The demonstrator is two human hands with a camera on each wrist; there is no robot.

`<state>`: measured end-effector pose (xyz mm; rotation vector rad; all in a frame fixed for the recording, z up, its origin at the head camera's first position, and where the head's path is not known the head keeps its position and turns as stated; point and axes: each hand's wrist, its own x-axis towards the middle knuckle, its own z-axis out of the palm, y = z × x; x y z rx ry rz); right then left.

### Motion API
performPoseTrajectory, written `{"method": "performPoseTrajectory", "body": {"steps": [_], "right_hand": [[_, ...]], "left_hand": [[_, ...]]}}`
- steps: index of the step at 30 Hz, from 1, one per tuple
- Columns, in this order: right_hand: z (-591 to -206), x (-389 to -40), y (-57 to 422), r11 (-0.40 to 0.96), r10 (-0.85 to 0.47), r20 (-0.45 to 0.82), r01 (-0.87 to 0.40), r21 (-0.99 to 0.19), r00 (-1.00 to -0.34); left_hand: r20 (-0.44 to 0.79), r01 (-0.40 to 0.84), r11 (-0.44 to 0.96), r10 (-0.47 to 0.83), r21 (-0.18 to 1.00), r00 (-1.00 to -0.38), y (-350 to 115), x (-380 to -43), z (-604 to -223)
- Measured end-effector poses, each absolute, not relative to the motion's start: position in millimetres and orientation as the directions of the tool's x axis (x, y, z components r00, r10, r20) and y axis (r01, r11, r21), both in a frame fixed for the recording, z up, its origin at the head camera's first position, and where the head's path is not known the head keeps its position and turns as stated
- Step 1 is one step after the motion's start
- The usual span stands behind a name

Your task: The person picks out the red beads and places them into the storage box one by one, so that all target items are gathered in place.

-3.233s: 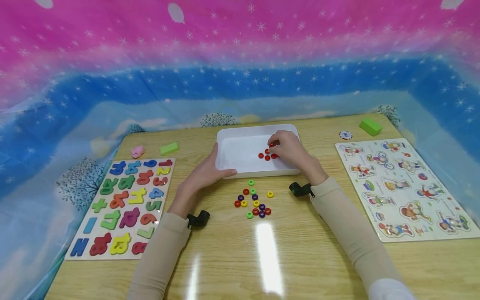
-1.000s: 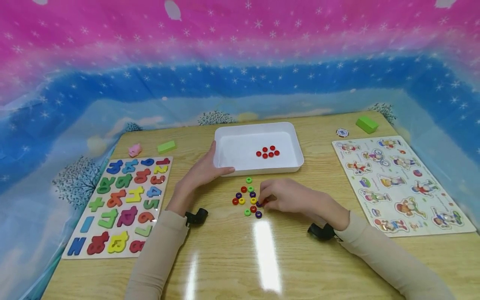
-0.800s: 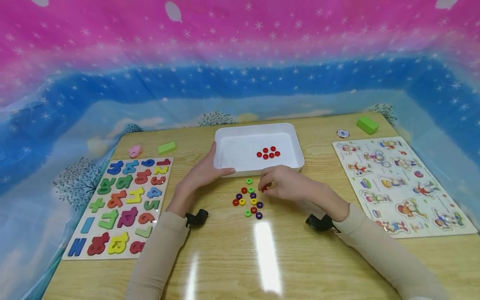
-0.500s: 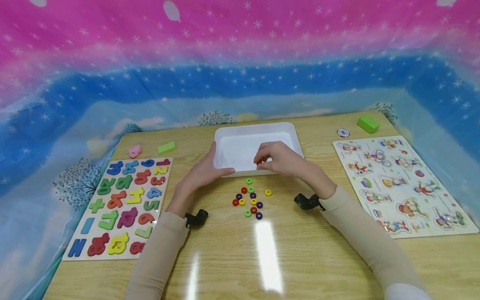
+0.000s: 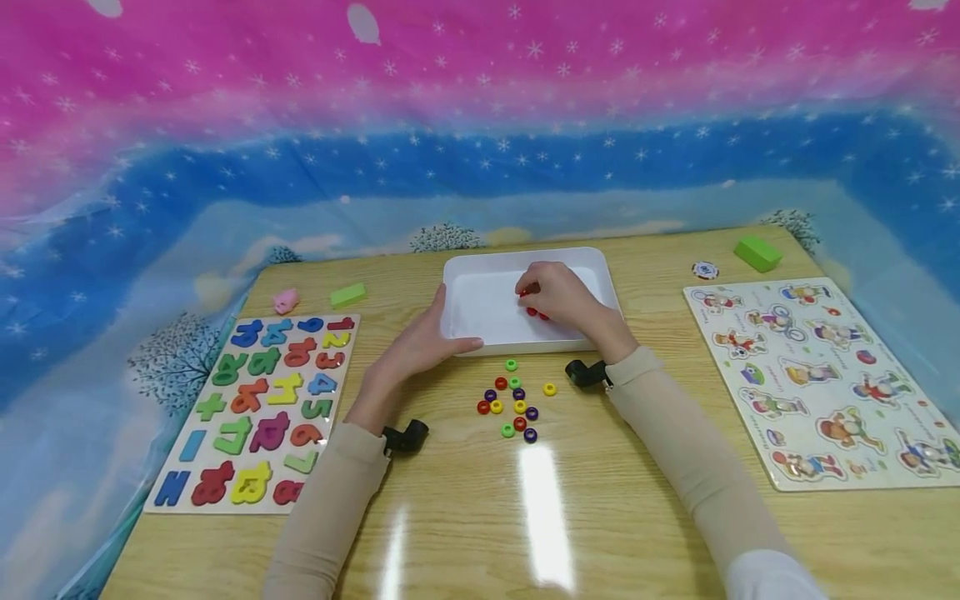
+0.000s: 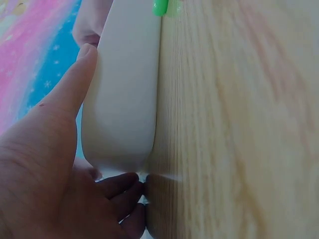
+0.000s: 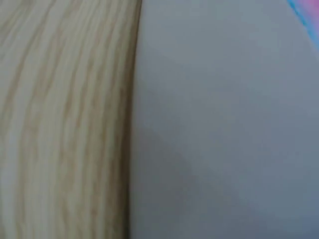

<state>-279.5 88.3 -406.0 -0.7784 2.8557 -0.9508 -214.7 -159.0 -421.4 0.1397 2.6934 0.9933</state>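
A shallow white tray [image 5: 491, 343] lies on the wooden table. My left hand [image 5: 420, 343] is spread around its near left corner, thumb along the front wall and straight fingers against the left side. Over the tray, my right hand [image 5: 562, 298] pinches a red bead [image 5: 524, 293] between thumb and fingertips. More red beads [image 5: 532, 312] lie on the tray floor, partly hidden by that hand. In front of the tray is a loose group of beads in green, purple, red and yellow [image 5: 550, 389]. The right wrist view shows only the tray wall [image 7: 224, 119] and table, no fingers.
At left lies a number puzzle board [image 5: 348, 350], with a pink pig figure [image 5: 285, 301] and a flat green block [image 5: 348, 295] behind it. A picture puzzle board [image 5: 757, 433] lies at right, near a poker chip [image 5: 705, 270] and a green block [image 5: 757, 253].
My right hand has taken a red bead from the group, carried it forward over the tray's front wall and further into the tray. The left hand has stayed at the corner.
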Motion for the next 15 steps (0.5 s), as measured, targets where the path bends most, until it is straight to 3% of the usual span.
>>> {"method": "performPoseTrajectory", "body": {"steps": [10,15], "right_hand": [[-402.8,-277.4,89.5,0.725,-0.444,0.093,-0.418,-0.548,-0.891],[-385.8,-261.2,92.4,0.667,-0.523,0.127,-0.498,-0.554,-0.843]], "left_hand": [[-0.219,-0.005,0.752,0.186,0.659,-0.958,-158.5,-211.9,-418.0],[-0.216,-0.003,0.76,0.181,0.65,-0.96,-158.4,-212.2,-417.7]]}}
